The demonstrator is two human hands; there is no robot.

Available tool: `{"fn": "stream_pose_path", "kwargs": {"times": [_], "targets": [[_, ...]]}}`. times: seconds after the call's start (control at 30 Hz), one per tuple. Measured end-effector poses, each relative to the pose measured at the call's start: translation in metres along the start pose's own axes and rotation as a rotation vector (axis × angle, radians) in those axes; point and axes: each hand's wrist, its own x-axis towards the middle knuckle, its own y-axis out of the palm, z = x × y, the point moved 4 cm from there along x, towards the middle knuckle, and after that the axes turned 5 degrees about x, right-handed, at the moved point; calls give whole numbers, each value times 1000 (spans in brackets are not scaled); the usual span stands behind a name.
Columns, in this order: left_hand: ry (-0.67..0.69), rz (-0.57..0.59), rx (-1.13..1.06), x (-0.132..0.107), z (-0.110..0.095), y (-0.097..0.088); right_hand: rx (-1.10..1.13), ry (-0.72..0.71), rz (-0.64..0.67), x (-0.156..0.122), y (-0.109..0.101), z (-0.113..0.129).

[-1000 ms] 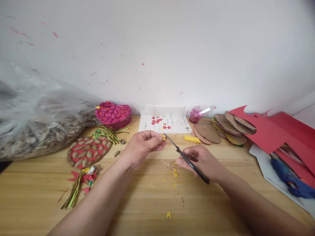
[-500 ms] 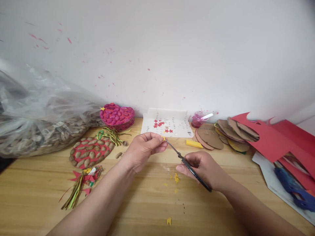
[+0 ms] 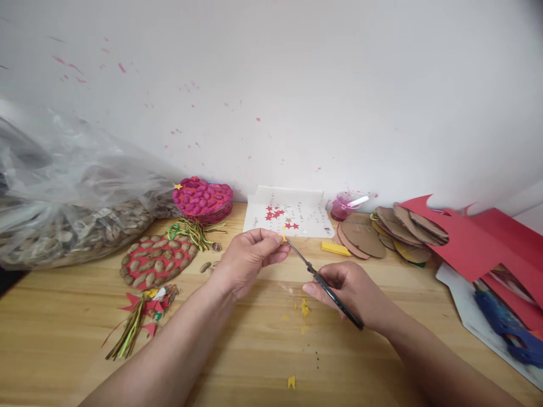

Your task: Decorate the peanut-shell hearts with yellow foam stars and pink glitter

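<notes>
Between the thumb and fingers of my left hand [image 3: 258, 249] is pinched a small yellow paper star [image 3: 284, 238]. My right hand [image 3: 352, 294] grips black-handled scissors [image 3: 311, 269], whose blade tips touch or almost touch the star's edge. The blades look closed or nearly so. Yellow paper scraps [image 3: 305, 307] lie on the wooden table below the scissors, with one larger scrap [image 3: 291, 381] closer to me. Behind my hands, several red paper stars [image 3: 275, 213] rest on a white printed sheet [image 3: 314, 212].
At left are a clear bag of peanuts [image 3: 85, 226], a peanut-covered red disc [image 3: 156, 261], pink-painted peanut pieces [image 3: 202, 199] and a string bundle [image 3: 127, 330]. At right stand a pink paint cup [image 3: 341, 208], cardboard discs [image 3: 363, 237], red paper [image 3: 466, 243] and a blue glue gun [image 3: 509, 328].
Hardly anything differs. Both hands keep the same hold on star and scissors, and the whole view has shifted very slightly.
</notes>
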Motion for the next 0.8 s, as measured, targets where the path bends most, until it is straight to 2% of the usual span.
{"fn": "stream_pose_path", "kwargs": {"times": [0.8], "targets": [[26,-12,-35,1,3,-1,0,12,-28,-2,4,2]]}}
